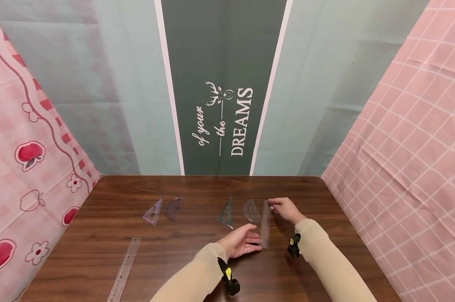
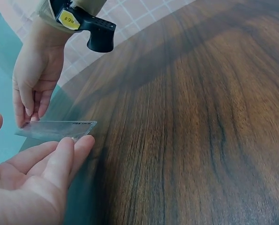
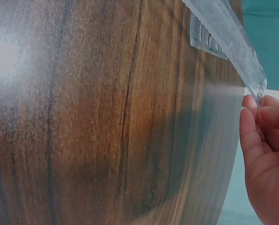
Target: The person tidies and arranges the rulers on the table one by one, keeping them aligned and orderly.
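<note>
A clear plastic ruler [image 1: 265, 225] is held over the table's right half, its length running from far to near. The right hand [image 1: 286, 209] pinches its far end between thumb and fingers, as the right wrist view also shows on the ruler [image 3: 235, 44]. At the near end, the left hand [image 1: 240, 241] has its fingers extended. In the left wrist view, its fingertips touch the near end of the ruler [image 2: 57, 127] from below, while the thumb stays apart. Just left of the ruler lies a clear protractor [image 1: 252, 211].
A greenish set square [image 1: 226, 214] lies left of the clear protractor. Farther left are a purple-tinted protractor [image 1: 174, 209] and a purple set square [image 1: 153, 212]. Another clear ruler [image 1: 124, 268] lies at the front left of the wooden table [image 1: 174, 268]. Fabric curtains surround the table's back and sides.
</note>
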Motion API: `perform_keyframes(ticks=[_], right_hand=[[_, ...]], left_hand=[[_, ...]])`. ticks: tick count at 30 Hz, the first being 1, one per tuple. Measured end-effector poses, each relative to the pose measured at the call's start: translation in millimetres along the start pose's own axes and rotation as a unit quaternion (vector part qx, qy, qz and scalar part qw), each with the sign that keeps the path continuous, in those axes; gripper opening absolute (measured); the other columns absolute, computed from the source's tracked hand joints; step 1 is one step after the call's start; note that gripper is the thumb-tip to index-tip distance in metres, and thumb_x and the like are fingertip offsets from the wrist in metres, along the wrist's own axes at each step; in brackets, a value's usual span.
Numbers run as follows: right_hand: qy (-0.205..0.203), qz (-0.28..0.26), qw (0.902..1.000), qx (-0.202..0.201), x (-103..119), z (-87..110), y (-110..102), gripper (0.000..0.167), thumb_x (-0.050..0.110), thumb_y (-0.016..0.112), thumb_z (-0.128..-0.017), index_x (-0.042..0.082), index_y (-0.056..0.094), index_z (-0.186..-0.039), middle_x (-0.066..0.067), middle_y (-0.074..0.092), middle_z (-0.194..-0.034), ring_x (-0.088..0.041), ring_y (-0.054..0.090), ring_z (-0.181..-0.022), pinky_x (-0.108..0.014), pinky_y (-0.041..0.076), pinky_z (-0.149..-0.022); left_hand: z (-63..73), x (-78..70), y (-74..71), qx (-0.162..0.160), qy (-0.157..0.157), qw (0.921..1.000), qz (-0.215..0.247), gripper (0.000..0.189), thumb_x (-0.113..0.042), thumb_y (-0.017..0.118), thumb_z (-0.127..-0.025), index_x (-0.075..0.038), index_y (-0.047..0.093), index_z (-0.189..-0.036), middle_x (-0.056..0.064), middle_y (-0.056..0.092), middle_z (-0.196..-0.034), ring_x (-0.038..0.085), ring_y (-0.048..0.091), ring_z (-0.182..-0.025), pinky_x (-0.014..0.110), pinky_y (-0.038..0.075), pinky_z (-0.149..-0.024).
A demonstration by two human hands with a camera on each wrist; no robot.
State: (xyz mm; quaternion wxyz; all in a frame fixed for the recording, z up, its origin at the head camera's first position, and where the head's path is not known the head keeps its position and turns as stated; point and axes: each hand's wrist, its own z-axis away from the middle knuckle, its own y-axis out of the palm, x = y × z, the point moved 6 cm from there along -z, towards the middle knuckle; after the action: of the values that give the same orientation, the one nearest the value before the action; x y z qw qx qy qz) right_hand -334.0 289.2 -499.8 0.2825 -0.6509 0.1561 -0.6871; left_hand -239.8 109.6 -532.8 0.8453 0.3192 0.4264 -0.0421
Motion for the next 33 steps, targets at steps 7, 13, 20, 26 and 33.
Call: perform_keyframes(ticks=[7,13,20,26,33], right_hand=[[0.004,0.007,1.0,-0.002,1.7,1.2,5.9,0.029,-0.008,0.046,-0.092,-0.013,0.056,-0.119,-0.029,0.056,-0.119,-0.033,0.06,-0.101,-0.042,0.05,-0.085],[0.006,0.016,0.9998,-0.006,5.3,2.5,8.0,0.029,-0.008,0.046,-0.091,-0.012,0.058,-0.118,-0.028,0.057,-0.119,-0.031,0.061,-0.099,-0.041,0.051,-0.084],[-0.002,0.022,0.9998,0.001,12.2,3.2,12.3,0.029,-0.008,0.047,-0.091,-0.012,0.058,-0.117,-0.028,0.056,-0.119,-0.031,0.061,-0.098,-0.041,0.051,-0.083],[-0.007,0.022,0.9997,-0.005,15.6,3.9,15.2,0.029,-0.008,0.047,-0.091,-0.011,0.059,-0.116,-0.026,0.059,-0.115,-0.029,0.062,-0.095,-0.041,0.052,-0.081],[-0.012,0.025,0.9996,0.0,19.4,3.2,19.9,0.029,-0.008,0.047,-0.09,-0.011,0.059,-0.116,-0.024,0.061,-0.111,-0.028,0.062,-0.093,-0.04,0.053,-0.08]], left_hand=[[3.5,0.9,-3.6,0.001,-0.01,0.9998,-0.019,0.061,-0.033,0.049,-0.091,0.019,0.044,-0.122,0.026,0.059,-0.113,0.042,0.057,-0.105,0.038,0.047,-0.091],[3.5,0.4,-4.8,0.005,-0.014,0.9996,-0.024,0.061,-0.033,0.049,-0.091,0.019,0.044,-0.122,0.026,0.059,-0.111,0.043,0.057,-0.105,0.037,0.048,-0.09],[6.2,-0.8,-10.3,-0.001,-0.021,0.9995,-0.023,0.06,-0.031,0.048,-0.092,0.02,0.043,-0.123,0.026,0.06,-0.108,0.044,0.057,-0.104,0.039,0.047,-0.091],[12.0,-3.2,-13.1,0.002,-0.02,0.9995,-0.022,0.06,-0.03,0.046,-0.093,0.021,0.041,-0.124,0.027,0.058,-0.111,0.044,0.055,-0.106,0.04,0.045,-0.093],[17.6,-3.9,-16.3,0.002,-0.02,0.9997,-0.015,0.06,-0.029,0.047,-0.093,0.022,0.04,-0.124,0.028,0.057,-0.112,0.045,0.055,-0.107,0.041,0.044,-0.094]])
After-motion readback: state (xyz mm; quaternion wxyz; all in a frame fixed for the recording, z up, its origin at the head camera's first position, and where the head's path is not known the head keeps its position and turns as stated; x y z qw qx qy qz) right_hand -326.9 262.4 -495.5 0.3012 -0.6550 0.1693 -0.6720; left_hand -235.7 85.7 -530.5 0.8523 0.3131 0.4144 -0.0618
